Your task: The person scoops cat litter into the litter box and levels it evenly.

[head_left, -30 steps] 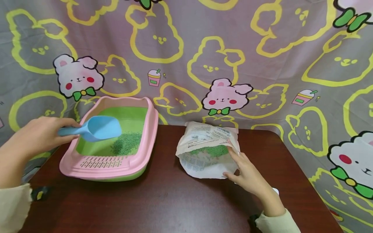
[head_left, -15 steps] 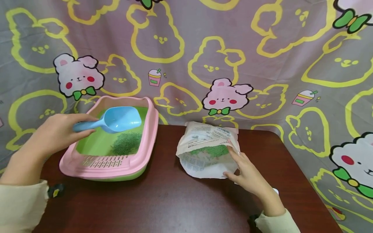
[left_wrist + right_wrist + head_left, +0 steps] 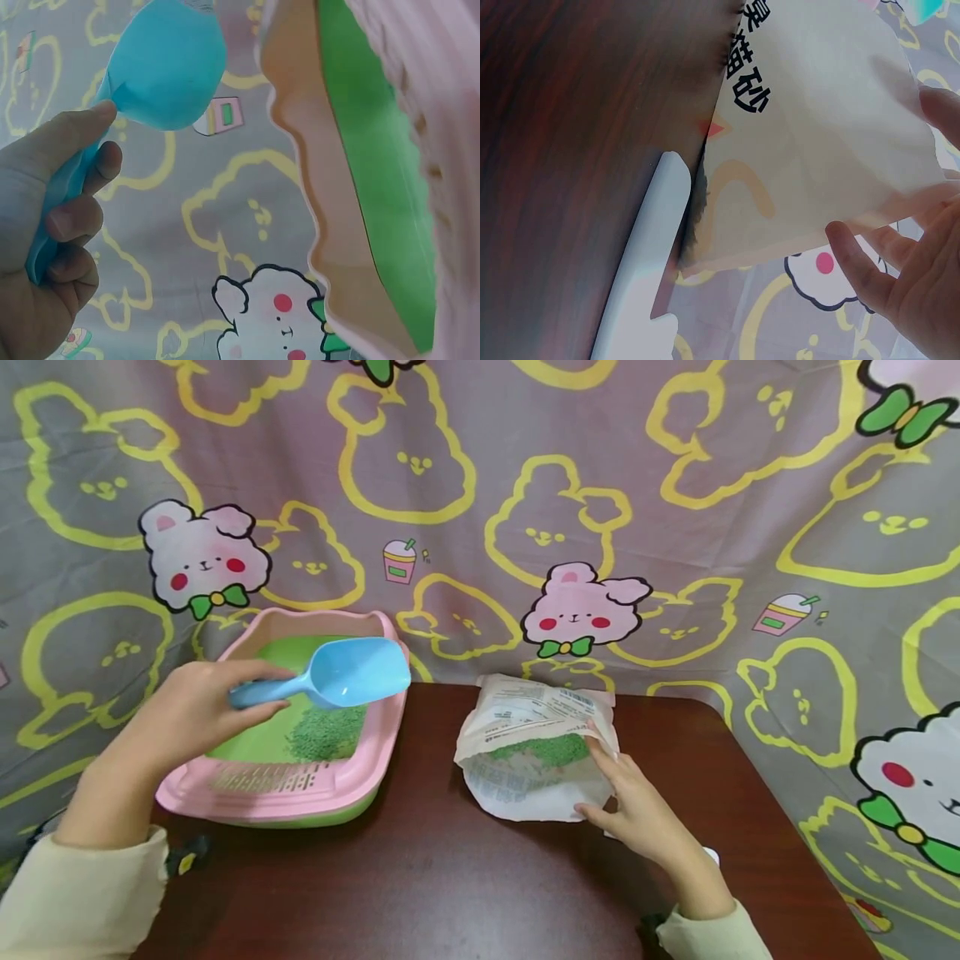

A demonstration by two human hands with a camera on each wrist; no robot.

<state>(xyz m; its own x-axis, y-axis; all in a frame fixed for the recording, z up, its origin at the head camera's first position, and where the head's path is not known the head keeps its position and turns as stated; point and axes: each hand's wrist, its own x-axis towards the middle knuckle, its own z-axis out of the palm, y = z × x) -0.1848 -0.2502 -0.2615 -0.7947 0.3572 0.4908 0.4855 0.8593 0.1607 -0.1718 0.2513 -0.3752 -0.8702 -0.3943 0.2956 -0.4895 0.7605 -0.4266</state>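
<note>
My left hand [image 3: 202, 714] grips the handle of a light blue scoop [image 3: 360, 672], held over the right side of a cat litter box. The scoop's bowl shows only bare blue plastic inside. The litter box [image 3: 375, 760] has a pink rim and a green base, with a patch of green litter [image 3: 326, 732] inside. On the table's right half, my right hand [image 3: 633, 802] holds the side of a white cat litter bag [image 3: 525, 706] at its gaping mouth, the thumb at the lower lip. Green litter shows in the bag. In the right wrist view, fingers [image 3: 859, 270] lie along the bag's edge.
A dark reddish-brown table [image 3: 450, 893] carries the box and bag. Behind it hangs a grey curtain [image 3: 450, 443] printed with rabbits. A white flat object [image 3: 641, 262] lies beside the bag, mostly hidden under the right forearm in the head view.
My left hand has carried the scoop rightward across the litter box, from its left side to its right rim. The right hand and the bag have stayed in place.
</note>
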